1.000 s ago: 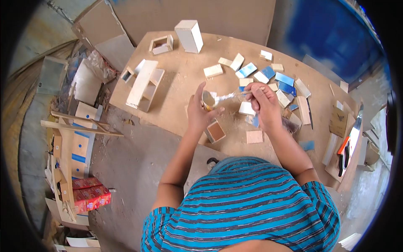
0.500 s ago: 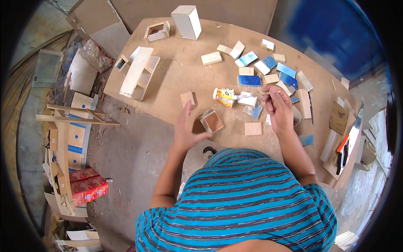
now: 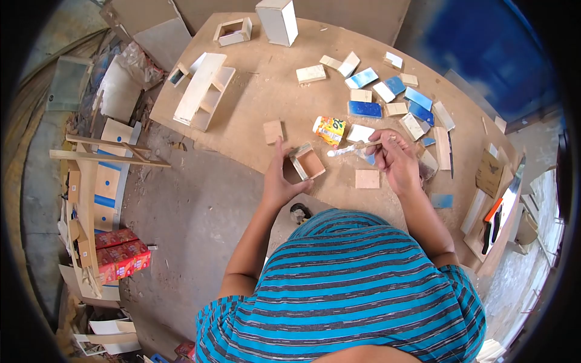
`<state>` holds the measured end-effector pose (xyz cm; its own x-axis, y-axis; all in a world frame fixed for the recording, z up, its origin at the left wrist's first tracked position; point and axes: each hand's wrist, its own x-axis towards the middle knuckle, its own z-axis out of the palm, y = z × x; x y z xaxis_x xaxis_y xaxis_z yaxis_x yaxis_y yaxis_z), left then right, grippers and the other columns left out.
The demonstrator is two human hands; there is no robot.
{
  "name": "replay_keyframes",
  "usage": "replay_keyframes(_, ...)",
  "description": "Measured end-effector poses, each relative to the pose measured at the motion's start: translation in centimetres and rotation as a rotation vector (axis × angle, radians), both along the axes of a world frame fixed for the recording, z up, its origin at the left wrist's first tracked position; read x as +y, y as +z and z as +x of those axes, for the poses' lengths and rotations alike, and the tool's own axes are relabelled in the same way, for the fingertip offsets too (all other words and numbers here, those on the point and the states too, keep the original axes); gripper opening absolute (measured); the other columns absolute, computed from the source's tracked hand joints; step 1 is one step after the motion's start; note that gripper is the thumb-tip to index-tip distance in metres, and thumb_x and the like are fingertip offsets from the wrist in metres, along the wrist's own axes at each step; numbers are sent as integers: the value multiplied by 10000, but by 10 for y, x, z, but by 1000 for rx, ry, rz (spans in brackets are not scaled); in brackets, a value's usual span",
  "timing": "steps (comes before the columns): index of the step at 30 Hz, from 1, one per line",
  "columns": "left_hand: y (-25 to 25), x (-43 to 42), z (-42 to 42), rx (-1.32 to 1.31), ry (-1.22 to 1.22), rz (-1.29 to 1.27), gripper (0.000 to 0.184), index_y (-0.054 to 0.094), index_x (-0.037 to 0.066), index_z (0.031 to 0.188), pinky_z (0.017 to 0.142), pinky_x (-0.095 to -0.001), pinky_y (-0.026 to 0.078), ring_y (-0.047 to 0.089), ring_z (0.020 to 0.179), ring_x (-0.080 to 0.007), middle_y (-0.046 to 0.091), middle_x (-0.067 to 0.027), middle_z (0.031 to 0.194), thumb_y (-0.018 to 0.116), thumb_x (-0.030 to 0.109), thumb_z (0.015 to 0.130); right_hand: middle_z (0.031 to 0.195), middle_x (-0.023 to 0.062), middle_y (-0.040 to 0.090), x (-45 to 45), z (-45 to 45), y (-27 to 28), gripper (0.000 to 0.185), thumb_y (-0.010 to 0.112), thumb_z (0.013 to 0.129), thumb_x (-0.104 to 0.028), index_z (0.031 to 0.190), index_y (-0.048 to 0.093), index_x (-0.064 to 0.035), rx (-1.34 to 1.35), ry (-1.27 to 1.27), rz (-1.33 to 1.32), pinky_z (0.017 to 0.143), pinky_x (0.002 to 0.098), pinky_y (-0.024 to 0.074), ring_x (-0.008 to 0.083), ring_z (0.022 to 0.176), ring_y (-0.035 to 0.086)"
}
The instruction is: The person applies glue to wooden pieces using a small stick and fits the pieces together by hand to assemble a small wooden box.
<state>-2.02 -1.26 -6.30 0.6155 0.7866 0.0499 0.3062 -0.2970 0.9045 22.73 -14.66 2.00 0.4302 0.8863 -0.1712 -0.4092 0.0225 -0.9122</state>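
A small open wooden box [image 3: 313, 162] rests near the table's front edge. My left hand [image 3: 282, 183] curves around its near left side, with the thumb against the lower corner and the fingers by the upper left one. In my right hand [image 3: 397, 163] a thin stick [image 3: 357, 147] is pinched between thumb and fingers. Thick white paste coats its tip, which points left toward the box. Just behind the tip lies a yellow and white bottle [image 3: 330, 130] on its side. A flat wooden block [image 3: 273, 132] is beyond my left fingers, and another block [image 3: 367, 179] lies below my right hand.
Several white, blue and bare wood blocks [image 3: 365, 109] are scattered at the back right. A wooden shelf piece [image 3: 203, 91], a tall white block [image 3: 278, 23] and a small frame [image 3: 233, 31] stand at the back left. An orange-handled saw [image 3: 494, 208] lies at the right edge.
My left hand has moved right and closed in around the box. My right hand has brought the paste-tipped stick left and down, closer to the box. The view has shifted slightly.
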Motion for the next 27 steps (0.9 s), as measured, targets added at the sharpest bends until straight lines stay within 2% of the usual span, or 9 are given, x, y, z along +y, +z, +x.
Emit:
replay_keyframes(3, 5, -1, 8, -420, 101, -268, 1148, 118, 74, 1552, 974, -401, 490, 601, 1118, -278, 598, -174, 1225, 838, 77, 659, 871, 87, 683, -6, -3, 1, 282, 531, 1007, -289, 1055, 642, -34, 47, 32, 15, 515, 173, 375, 51, 603, 523)
replay_keyframes(6, 19, 2, 9, -535, 142, -620, 1041, 115, 89, 1555, 949, -352, 510, 614, 1093, -224, 601, -159, 1204, 771, 42, 748, 921, 109, 684, -10, -8, 2, 284, 525, 1008, -281, 1071, 634, -27, 31, 69, 80, 537, 196, 416, 79, 631, 545)
replay_keyframes(9, 25, 2, 6, -608, 135, -901, 914, 163, 60, 1531, 1010, -380, 503, 582, 1179, -231, 557, -118, 1282, 729, 105, 815, 1001, 99, 671, -13, -13, 7, 279, 519, 1006, -255, 1102, 630, -18, -35, 138, 163, 578, 230, 447, 100, 692, 561)
replay_keyframes(12, 37, -5, 11, -740, 87, -987, 824, 226, 60, 1502, 990, -358, 528, 590, 1158, -202, 540, -100, 1298, 729, 159, 857, 1033, 70, 639, -15, -20, 12, 271, 508, 1007, -220, 1125, 625, -5, -118, 197, 236, 615, 244, 453, 101, 730, 564)
replay_keyframes(18, 40, -9, 18, -840, 70, -1023, 760, 291, 70, 1464, 997, -335, 528, 596, 1146, -188, 552, -67, 1278, 738, 231, 870, 1120, 94, 596, -8, -26, 11, 227, 496, 1002, -150, 1110, 632, -4, -242, 268, 310, 632, 242, 462, 99, 739, 568)
replay_keyframes(24, 49, -13, 20, -842, 92, -987, 748, 319, 76, 1452, 986, -316, 535, 604, 1130, -178, 561, -59, 1251, 748, 247, 863, 1128, 119, 600, -5, -31, 9, 212, 492, 1001, -126, 1114, 636, -20, -434, 213, 352, 630, 230, 460, 96, 742, 570)
replay_keyframes(27, 53, -13, 20, -843, 85, -1053, 767, 294, 118, 1482, 974, -306, 525, 612, 1086, -135, 578, -23, 1178, 745, 180, 864, 1126, 127, 603, -6, -29, 9, 211, 500, 999, -133, 1117, 637, -24, -488, 167, 345, 632, 232, 464, 99, 742, 573)
